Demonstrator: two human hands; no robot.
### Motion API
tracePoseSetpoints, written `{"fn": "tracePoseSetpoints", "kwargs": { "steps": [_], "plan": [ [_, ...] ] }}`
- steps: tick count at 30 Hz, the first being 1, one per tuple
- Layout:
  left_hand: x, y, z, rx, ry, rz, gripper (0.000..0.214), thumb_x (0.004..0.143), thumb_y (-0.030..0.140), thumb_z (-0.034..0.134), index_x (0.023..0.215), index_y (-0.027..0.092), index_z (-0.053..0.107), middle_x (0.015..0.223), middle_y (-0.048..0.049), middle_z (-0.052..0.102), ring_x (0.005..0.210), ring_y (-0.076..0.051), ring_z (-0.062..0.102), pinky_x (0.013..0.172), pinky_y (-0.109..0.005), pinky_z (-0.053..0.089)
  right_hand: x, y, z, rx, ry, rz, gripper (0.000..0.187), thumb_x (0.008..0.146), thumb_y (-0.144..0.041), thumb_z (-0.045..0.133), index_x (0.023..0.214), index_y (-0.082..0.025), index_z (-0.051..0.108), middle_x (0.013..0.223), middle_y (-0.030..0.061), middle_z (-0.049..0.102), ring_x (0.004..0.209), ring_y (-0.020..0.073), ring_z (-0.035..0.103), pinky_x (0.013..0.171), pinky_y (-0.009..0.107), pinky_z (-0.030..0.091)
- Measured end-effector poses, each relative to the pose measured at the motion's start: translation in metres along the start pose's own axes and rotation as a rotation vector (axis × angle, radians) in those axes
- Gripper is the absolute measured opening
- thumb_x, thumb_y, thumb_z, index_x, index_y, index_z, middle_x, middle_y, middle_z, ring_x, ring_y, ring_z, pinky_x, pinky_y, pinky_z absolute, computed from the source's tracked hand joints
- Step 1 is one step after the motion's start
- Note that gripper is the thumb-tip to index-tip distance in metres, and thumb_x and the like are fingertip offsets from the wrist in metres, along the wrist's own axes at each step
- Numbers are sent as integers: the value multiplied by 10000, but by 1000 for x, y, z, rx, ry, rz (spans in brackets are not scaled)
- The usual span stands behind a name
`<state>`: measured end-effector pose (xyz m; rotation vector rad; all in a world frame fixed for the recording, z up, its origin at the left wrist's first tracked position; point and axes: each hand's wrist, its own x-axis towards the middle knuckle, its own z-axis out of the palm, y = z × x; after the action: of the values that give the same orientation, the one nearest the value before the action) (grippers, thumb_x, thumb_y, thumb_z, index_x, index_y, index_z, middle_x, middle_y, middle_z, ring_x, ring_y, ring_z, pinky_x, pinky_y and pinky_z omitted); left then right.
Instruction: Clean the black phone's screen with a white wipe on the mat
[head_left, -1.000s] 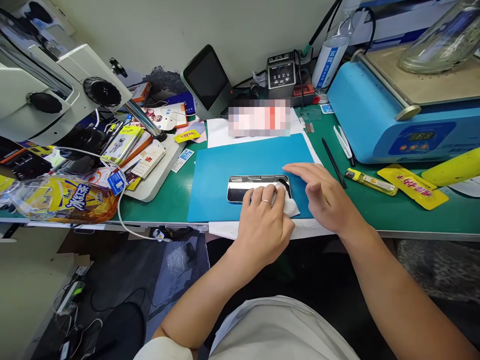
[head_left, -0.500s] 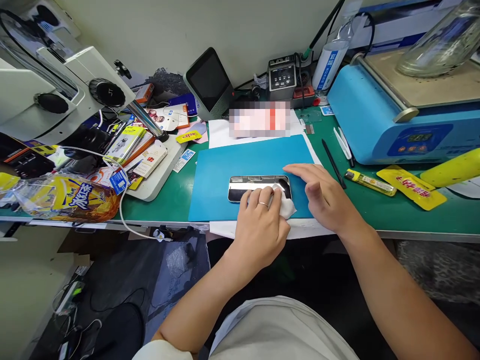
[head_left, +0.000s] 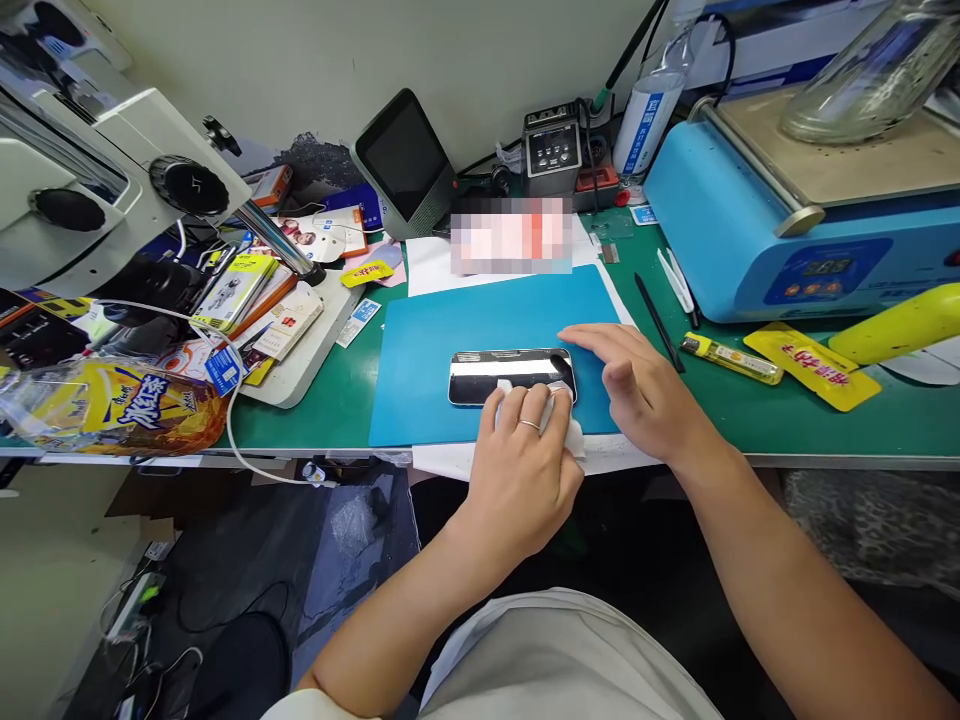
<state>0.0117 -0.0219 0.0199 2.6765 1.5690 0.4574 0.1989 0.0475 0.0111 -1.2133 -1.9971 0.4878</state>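
A phone (head_left: 495,372) with a glossy dark screen lies flat on a blue mat (head_left: 450,340) on the green bench. My left hand (head_left: 525,465) presses a white wipe (head_left: 570,425) against the phone's near right part, fingers curled over the cloth; a ring is on one finger. My right hand (head_left: 637,395) rests on the mat just right of the phone, fingertips touching its right end and steadying it. Most of the wipe is hidden under my left fingers.
A microscope (head_left: 112,190) and a cluttered pile of packets fill the left. A blue heating machine (head_left: 787,230) stands at the right, with yellow packets (head_left: 810,365) and a black pen (head_left: 658,322) before it. A soldering station (head_left: 551,150) and a small screen (head_left: 405,165) sit at the back.
My left hand has slid the wipe a little toward the phone's near edge and pulled it more under the fingers. My right hand stays at the phone's right end.
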Motion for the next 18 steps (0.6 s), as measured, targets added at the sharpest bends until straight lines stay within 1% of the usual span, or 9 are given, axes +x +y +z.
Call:
{"fn": "tracePoseSetpoints", "kwargs": {
  "steps": [3,6,9,12,15,18],
  "plan": [
    [2,5,1,-4,-7,1,489,1015,204,439,1497,143,498,1440,-132,599,1299,-285,541,1208,-512,370,0,-1,0,1,-3,-4,891,970,-769,116,1322,-207,711,1345,163,715,1309,359,610,1124,583,462],
    [-3,2,-3,-15,-19,1,494,1013,198,436,1502,156,497,1477,-117,589,1334,-276,530,1226,-514,350,0,-1,0,3,-1,-8,889,970,-769,116,1321,-210,711,1345,161,716,1312,356,607,1126,576,460],
    [-11,-10,-8,-21,-37,-32,494,1009,183,421,1494,181,512,1495,-104,581,1355,-273,521,1235,-530,333,0,0,0,6,0,-1,898,970,-768,117,1328,-192,705,1355,167,709,1317,350,599,1129,560,458],
    [-15,-26,-13,8,-43,-83,494,1009,176,402,1489,186,521,1494,-114,575,1354,-283,523,1228,-546,336,-1,-1,1,14,2,5,907,969,-770,119,1326,-177,705,1349,169,710,1309,345,601,1125,549,463],
    [-11,-39,-14,45,-39,-115,495,1012,172,390,1488,180,524,1486,-129,581,1352,-294,529,1208,-550,362,-1,-2,0,19,3,7,893,968,-772,125,1323,-197,709,1348,157,714,1301,344,606,1118,555,467],
    [-4,-49,-14,65,-44,-154,492,1022,171,370,1487,179,530,1507,-128,574,1384,-303,516,1210,-562,359,0,-3,0,19,-7,7,881,971,-770,131,1329,-209,707,1349,156,714,1303,347,605,1116,564,465]
  ]
}}
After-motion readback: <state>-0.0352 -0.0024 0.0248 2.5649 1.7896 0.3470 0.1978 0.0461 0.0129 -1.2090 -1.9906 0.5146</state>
